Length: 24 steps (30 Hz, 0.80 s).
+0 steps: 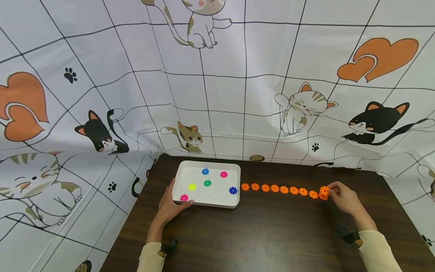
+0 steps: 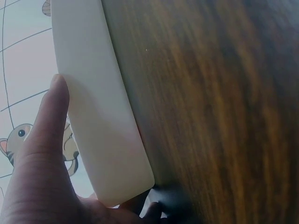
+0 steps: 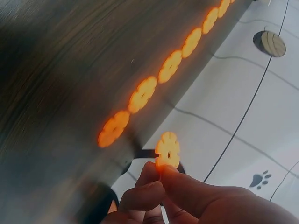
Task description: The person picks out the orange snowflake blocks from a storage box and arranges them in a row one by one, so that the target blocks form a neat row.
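Observation:
A white tray [image 1: 210, 200] stands on the dark table, with my left hand [image 1: 168, 206] holding its near left corner. In the left wrist view the thumb [image 2: 51, 112] lies along the rim of the tray wall [image 2: 100, 107], while the other fingers are mostly hidden behind the corner. My right hand [image 1: 344, 198] pinches an orange flower-shaped disc [image 3: 168, 150] between thumb and fingertips. It is held up just above the right end of a row of matching orange discs [image 1: 284, 189], which runs rightward from beside the tray.
Inside the tray lie several loose discs: a blue one [image 1: 205, 171], a green one [image 1: 207, 183], a yellow one [image 1: 192, 187], a dark blue one [image 1: 233, 190] and pink ones [image 1: 223, 174]. A cat-print sheet [image 1: 224, 94] hangs behind the table's far edge.

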Motion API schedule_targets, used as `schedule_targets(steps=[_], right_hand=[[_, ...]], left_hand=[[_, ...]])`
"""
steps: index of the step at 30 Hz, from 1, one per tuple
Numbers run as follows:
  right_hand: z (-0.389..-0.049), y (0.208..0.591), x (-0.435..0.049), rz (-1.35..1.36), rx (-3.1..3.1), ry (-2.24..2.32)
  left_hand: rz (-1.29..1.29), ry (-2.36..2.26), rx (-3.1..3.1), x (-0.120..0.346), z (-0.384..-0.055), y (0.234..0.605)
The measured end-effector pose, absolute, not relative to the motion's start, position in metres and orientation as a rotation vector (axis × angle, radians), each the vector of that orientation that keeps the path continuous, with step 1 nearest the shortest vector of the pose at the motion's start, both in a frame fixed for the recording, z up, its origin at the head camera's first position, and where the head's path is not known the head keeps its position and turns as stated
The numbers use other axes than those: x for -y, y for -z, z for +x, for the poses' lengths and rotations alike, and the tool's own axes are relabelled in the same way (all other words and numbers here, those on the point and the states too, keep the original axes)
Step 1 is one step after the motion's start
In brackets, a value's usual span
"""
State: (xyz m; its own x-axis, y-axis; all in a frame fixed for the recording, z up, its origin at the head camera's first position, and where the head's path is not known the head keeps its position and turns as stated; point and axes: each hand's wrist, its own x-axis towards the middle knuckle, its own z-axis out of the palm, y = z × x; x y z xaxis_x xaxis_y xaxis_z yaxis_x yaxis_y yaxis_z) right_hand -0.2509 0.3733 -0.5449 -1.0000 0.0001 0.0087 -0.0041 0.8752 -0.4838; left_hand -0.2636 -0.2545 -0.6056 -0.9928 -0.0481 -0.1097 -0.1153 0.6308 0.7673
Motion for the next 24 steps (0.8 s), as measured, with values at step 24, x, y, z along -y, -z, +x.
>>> schedule_targets(steps=[24], right_hand=[[-0.249,0.561,-0.410,-0.058,3.105,-0.758]], left_hand=[[-0.156,-1.285,-2.769,0.255,-0.264,0.605]])
